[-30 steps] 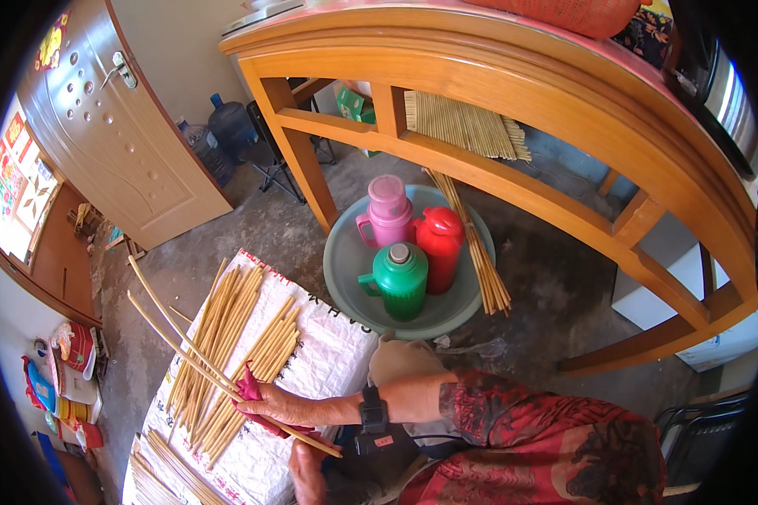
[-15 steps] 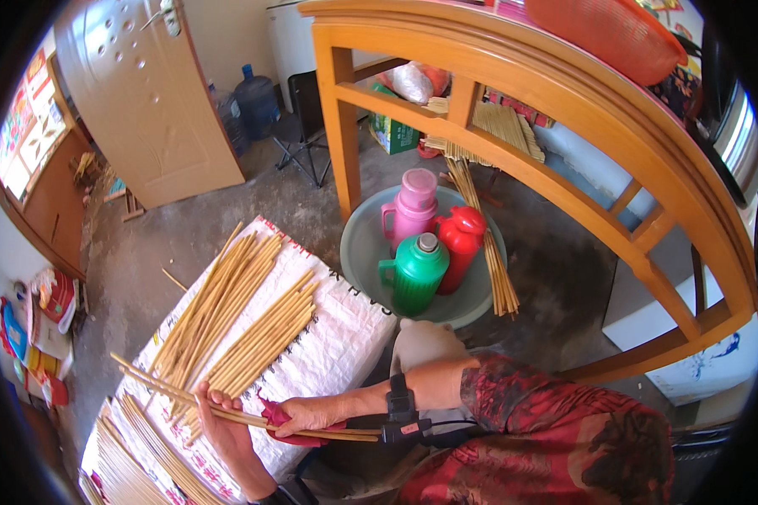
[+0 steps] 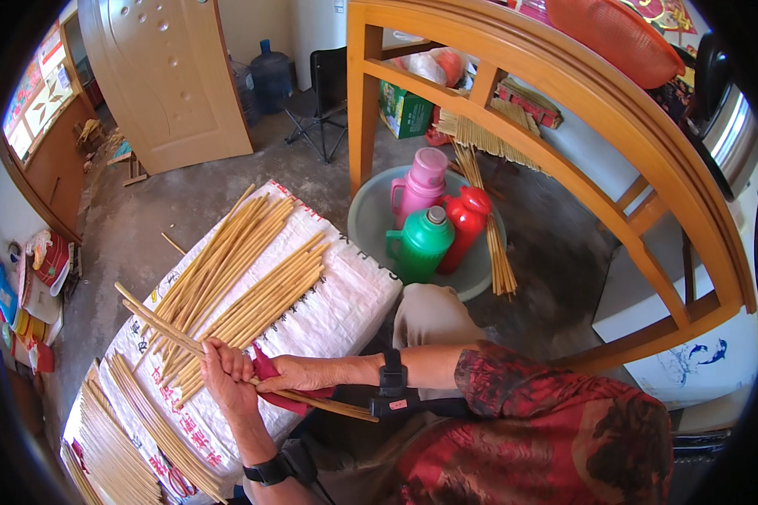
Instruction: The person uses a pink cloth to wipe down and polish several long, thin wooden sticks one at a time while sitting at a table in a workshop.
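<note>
My left hand [image 3: 227, 379] is closed round a few long, pale sticks [image 3: 152, 318], slightly bent, held slanting across my lap. Just right of it my right hand [image 3: 280, 374] grips the same sticks with a crimson cloth [image 3: 295, 400], which hangs below the fingers. Under and beyond my hands is a surface covered with a white woven sack [image 3: 362, 295], bearing loose piles of long sticks [image 3: 261, 307] and finer rows of sticks [image 3: 114, 438] at the near left.
A grey basin [image 3: 366, 210] holds pink, green and red flasks [image 3: 421, 252], with a stick bundle [image 3: 501, 269] beside them. A wooden frame table [image 3: 362, 109] curves along the right. Behind stand a door [image 3: 168, 93], folding chair [image 3: 328, 84] and water jug [image 3: 274, 76]. Assorted bags [image 3: 29, 295] lie left.
My left hand has risen from below and taken hold of the sticks, then closed up beside my right hand. The sticks' far ends have dropped. The whole view has shifted with my head.
</note>
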### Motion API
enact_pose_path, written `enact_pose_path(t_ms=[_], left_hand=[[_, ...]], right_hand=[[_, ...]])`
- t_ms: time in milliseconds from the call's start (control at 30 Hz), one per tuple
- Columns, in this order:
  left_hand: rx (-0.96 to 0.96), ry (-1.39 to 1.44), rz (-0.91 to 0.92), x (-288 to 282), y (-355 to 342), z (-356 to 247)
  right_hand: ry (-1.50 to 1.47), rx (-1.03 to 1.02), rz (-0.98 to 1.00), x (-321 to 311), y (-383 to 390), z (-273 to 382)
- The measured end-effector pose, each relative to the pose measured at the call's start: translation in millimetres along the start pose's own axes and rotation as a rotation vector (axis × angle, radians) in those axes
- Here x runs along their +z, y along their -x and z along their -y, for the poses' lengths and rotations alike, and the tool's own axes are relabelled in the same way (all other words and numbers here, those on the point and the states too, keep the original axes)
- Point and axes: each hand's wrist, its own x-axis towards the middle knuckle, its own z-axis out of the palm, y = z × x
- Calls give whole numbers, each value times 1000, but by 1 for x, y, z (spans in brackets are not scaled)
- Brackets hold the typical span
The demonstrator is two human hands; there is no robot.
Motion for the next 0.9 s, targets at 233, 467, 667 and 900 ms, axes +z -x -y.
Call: enact_pose_path(t_ms=[233, 467, 667, 900], left_hand=[[23, 60, 30, -15, -2, -2], [203, 126, -42, -46, -9, -34], [380, 264, -57, -87, -9, -64], [508, 394, -35, -93, -10, -44]], right_hand=[[208, -71, -48, 11, 13, -12], [299, -18, 14, -1, 95, -15], [412, 165, -223, -37, 131, -39], [-4, 218, -178, -1, 116, -15]])
